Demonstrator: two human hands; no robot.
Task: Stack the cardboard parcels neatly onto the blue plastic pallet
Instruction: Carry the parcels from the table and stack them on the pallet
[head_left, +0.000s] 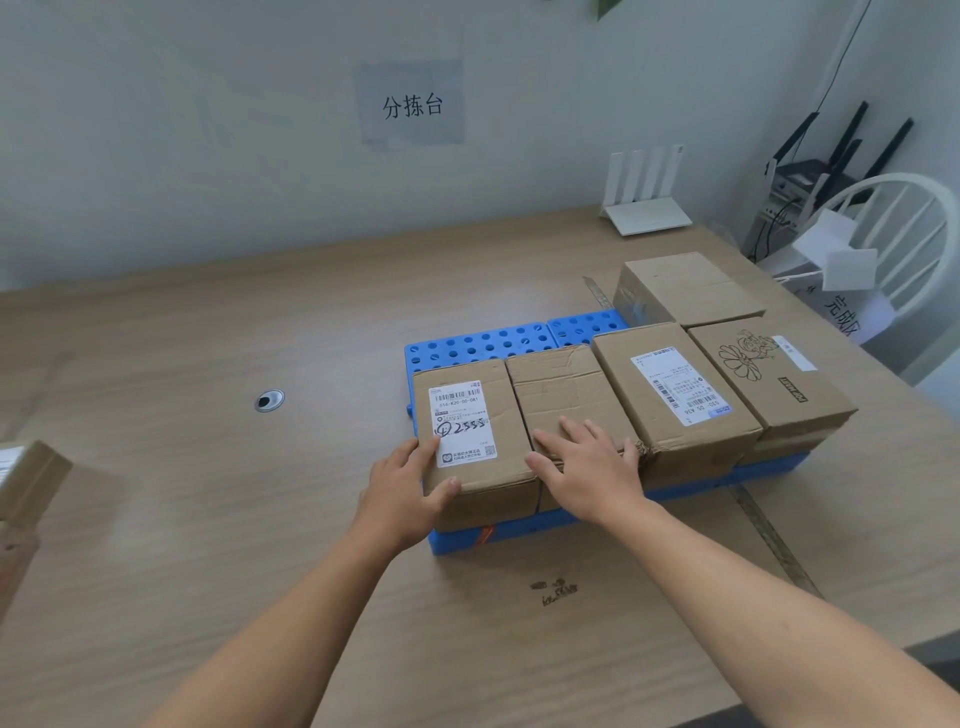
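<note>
A blue plastic pallet with round holes lies on the wooden table. Several cardboard parcels sit on it in a row. At the front left is a parcel with a white shipping label; my left hand holds its front left corner, fingers on the side and thumb on top. Beside it is a creased plain parcel; my right hand rests flat on its near end. Further right stand a labelled parcel, a parcel with a flower drawing and, behind, another plain parcel.
Another cardboard box pokes in at the left edge. A white router stands at the back of the table, a white chair with bags at the right. A metal ruler lies along the pallet's right side. A cable grommet sits left of the pallet.
</note>
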